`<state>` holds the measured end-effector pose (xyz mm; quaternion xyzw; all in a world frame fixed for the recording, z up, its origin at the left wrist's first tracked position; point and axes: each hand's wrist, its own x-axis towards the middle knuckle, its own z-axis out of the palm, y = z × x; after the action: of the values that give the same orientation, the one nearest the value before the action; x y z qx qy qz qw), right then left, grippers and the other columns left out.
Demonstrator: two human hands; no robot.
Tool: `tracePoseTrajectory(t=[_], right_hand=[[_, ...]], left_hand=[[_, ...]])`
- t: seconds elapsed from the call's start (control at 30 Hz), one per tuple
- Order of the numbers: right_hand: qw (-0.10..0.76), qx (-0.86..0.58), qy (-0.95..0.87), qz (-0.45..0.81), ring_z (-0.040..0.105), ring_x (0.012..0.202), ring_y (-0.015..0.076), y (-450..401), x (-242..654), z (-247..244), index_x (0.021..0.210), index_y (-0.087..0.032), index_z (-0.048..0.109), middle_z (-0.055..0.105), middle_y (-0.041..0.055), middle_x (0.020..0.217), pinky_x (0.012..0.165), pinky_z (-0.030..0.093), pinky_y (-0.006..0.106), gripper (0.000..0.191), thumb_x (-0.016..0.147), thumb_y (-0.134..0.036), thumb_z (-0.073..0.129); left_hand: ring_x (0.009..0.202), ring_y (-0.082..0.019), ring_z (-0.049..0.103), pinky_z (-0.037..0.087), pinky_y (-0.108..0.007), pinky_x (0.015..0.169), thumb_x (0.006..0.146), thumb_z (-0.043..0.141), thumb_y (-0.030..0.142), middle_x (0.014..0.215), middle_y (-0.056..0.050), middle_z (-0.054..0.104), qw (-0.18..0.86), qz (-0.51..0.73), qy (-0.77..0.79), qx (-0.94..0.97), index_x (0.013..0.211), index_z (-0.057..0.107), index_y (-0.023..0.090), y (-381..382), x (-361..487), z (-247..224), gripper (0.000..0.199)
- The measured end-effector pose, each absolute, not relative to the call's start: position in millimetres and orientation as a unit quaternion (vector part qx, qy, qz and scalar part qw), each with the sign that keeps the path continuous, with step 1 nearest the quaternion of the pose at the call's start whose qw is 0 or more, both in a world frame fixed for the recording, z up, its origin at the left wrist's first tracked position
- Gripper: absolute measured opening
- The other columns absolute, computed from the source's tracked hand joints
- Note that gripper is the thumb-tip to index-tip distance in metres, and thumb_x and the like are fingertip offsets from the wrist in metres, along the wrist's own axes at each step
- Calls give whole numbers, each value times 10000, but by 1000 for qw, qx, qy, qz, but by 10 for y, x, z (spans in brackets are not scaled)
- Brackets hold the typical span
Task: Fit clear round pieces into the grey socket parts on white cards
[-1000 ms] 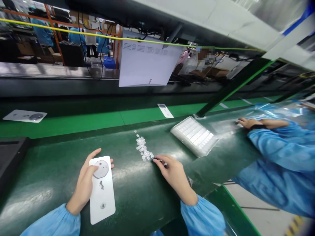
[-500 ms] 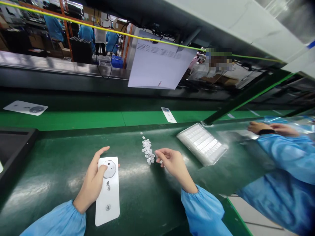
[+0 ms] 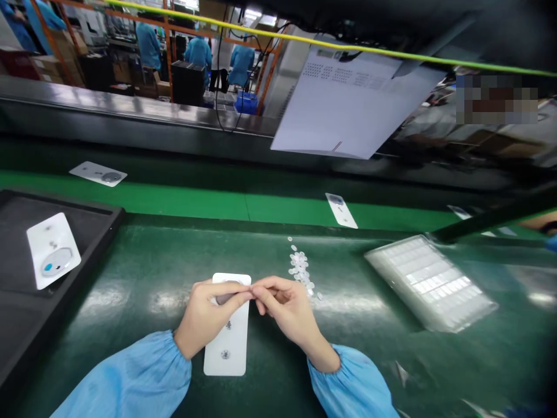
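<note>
My left hand and my right hand meet at the fingertips, each in a pinch. Whatever sits between them is too small to make out. Below the fingers a white card lies flat on the dark green table, with dark printed marks. My left hand covers part of the grey shape near its far end. Just beyond my right hand is a loose heap of small clear round discs, with a few strays around it.
On the right lies a clear-wrapped pack of pale rectangular pieces. A black tray at left holds another white card. More cards lie on the bright green strip behind. A white panel hangs above.
My right hand has left the disc heap and come to my left hand. My left hand has let go of the card, which now lies on the table. The view has turned left.
</note>
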<state>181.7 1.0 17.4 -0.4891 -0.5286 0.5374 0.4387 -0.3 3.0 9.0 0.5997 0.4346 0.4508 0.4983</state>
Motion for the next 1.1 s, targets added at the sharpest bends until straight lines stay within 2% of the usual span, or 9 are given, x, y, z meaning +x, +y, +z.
tracePoseTrajectory(t=[0.1, 0.27, 0.5, 0.8, 1.1], right_hand=[[430, -491, -526, 544, 463, 432, 91, -8, 1827, 169, 824, -138, 732, 574, 5, 516, 421, 356, 208, 411, 821, -548, 764], [387, -514, -517, 564, 400, 384, 75, -44, 1832, 205, 717, -133, 684, 543, 5, 467, 396, 310, 210, 495, 841, -611, 718], [392, -496, -508, 585, 382, 403, 63, -61, 1823, 236, 760, -130, 658, 534, -11, 483, 405, 279, 201, 485, 851, -603, 716], [395, -443, -531, 605, 449, 473, 75, -59, 1858, 219, 808, -126, 635, 546, -5, 533, 472, 330, 201, 417, 894, -527, 709], [386, -469, -530, 592, 466, 489, 78, -58, 1892, 181, 862, -116, 669, 536, -9, 556, 470, 345, 191, 417, 882, -528, 729]], left_hand=[[876, -255, 718, 553, -360, 846, 900, 735, 356, 935, -24, 771, 470, 453, 443, 614, 900, 823, 308, 29, -8, 75, 100], [892, -257, 720, 555, -356, 829, 900, 734, 328, 958, -30, 770, 447, 453, 438, 634, 927, 822, 323, 22, -18, 55, 91], [922, -246, 723, 554, -339, 863, 897, 754, 329, 989, -18, 768, 436, 444, 434, 651, 949, 816, 330, 46, -28, 40, 82], [922, -171, 729, 539, -230, 828, 879, 777, 233, 1025, 38, 764, 428, 456, 399, 670, 1029, 798, 331, 46, -23, -2, 181], [918, -182, 727, 558, -247, 857, 847, 796, 251, 998, 25, 769, 433, 448, 429, 654, 978, 807, 300, 41, -24, 1, 140]])
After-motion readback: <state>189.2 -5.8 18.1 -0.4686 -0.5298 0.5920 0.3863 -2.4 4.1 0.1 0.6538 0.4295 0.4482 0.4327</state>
